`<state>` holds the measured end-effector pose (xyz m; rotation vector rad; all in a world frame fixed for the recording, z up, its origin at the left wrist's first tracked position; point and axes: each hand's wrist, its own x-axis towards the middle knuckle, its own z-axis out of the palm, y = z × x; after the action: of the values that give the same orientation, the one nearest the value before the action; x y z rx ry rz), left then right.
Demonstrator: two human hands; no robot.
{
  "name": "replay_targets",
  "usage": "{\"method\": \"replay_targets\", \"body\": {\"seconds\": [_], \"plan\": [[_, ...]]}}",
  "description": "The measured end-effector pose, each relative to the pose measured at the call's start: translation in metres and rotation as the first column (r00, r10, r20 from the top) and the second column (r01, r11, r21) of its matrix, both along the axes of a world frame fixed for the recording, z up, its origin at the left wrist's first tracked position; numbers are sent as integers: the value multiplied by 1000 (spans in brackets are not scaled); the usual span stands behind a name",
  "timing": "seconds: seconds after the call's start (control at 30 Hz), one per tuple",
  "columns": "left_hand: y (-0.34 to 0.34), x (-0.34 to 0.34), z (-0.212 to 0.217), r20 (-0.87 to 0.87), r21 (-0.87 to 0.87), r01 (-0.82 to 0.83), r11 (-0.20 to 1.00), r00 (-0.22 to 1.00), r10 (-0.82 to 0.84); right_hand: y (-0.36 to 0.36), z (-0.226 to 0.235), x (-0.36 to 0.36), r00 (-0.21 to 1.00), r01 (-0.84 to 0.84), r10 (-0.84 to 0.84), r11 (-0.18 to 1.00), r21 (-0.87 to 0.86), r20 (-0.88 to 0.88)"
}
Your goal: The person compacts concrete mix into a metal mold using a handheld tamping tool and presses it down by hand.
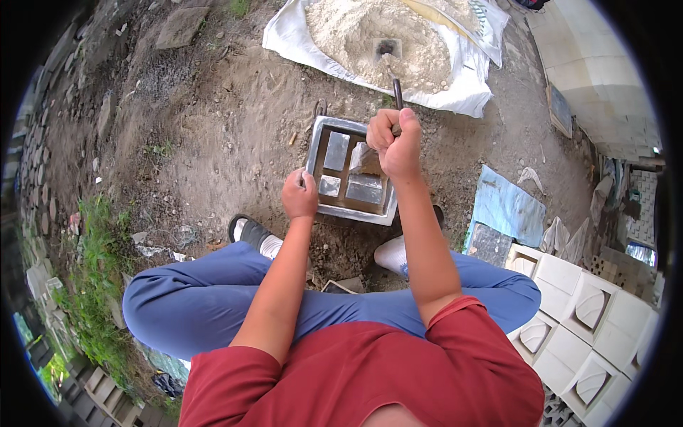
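My right hand (395, 146) is closed round a dark-handled tool (398, 94), above the far right part of a metal mould. The rod points away towards a pale powder heap (341, 44). A small squarish grey piece with a dark middle (386, 49) lies in the powder beyond it; whether they join, I cannot make out. The rectangular metal mould (351, 213) sits on the ground between my feet, with flat grey blocks inside and a pale lump (365, 159) partly behind my right hand. My left hand (300, 193), fingers curled, grips the mould's left wall.
The heap rests on a white woven sack (466, 92). Pale moulded blocks (562, 277) are stacked at the lower right, beside a light blue sheet (509, 205). Weeds (107, 270) and stones edge the dirt on the left. A pale wall (590, 57) stands at the far right.
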<state>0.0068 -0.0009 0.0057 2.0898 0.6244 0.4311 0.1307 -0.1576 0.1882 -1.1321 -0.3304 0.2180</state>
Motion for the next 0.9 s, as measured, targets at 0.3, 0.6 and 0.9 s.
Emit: {"method": "replay_targets", "body": {"seconds": [0.3, 0.6, 0.9], "plan": [[1, -3, -7, -25, -8, -40, 999, 999, 39, 6, -39, 0, 995, 56, -61, 996, -63, -74], [-1, -1, -3, -11, -14, -18, 1000, 1000, 18, 22, -41, -20, 1000, -3, 6, 990, -144, 17], [3, -2, 3, -98, -8, -7, 1000, 995, 6, 30, -3, -38, 996, -29, 49, 967, -252, 72]]}}
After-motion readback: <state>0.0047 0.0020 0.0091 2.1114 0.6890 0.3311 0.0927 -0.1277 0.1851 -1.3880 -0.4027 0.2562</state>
